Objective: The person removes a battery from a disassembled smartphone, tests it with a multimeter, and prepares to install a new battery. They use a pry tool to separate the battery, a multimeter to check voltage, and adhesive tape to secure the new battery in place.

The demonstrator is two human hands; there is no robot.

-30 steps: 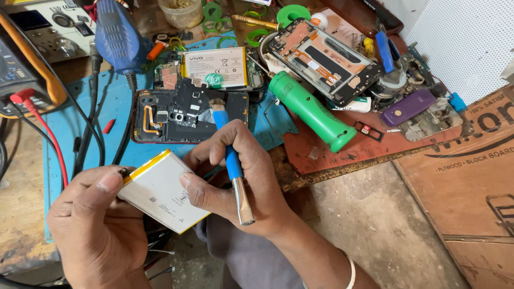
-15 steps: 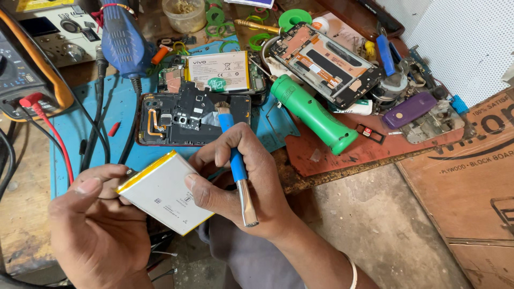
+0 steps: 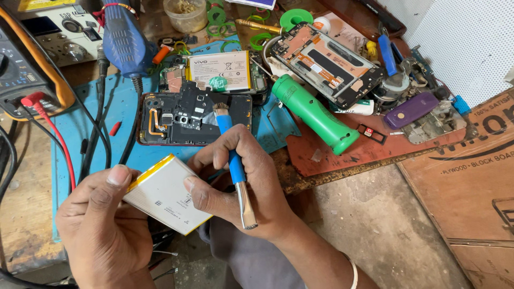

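— Two hands low in frame; what do they hold?

— Left hand (image 3: pixel 104 230) grips the battery (image 3: pixel 167 194), a flat white pack with a yellow edge; thumb pressed on its upper left corner, fingers curled underneath; right hand (image 3: pixel 243 184) pinches the pack's right edge with its thumb, and the same hand's fingers wrap a brush (image 3: pixel 234 163), blue handle, metal end pointing down, bristles up.

— Where does the pack sit?

— Held in the air at the near edge of the counter (image 3: pixel 21 214), tilted, its lower corner towards the person; just in front of the blue mat (image 3: pixel 115 115).

— Behind the hands?

— Opened phone (image 3: pixel 193 120) lies flat on the mat, black boards showing, brush bristles close over its right part; second opened phone with a white pack (image 3: pixel 219 69) lies just beyond it; green cylinder tool (image 3: pixel 313 113) lies slanted to the right, on a red mat (image 3: pixel 348 155); third phone frame (image 3: pixel 326 64) further back right; purple piece (image 3: pixel 411 108) near the right clutter.

— Left side?

— Meter (image 3: pixel 29 75) with yellow casing, red lead (image 3: pixel 51 128) and black cables trailing down; blue hot-air handle (image 3: pixel 124 43) standing behind the mat; plywood sheet (image 3: pixel 471 176) at far right.
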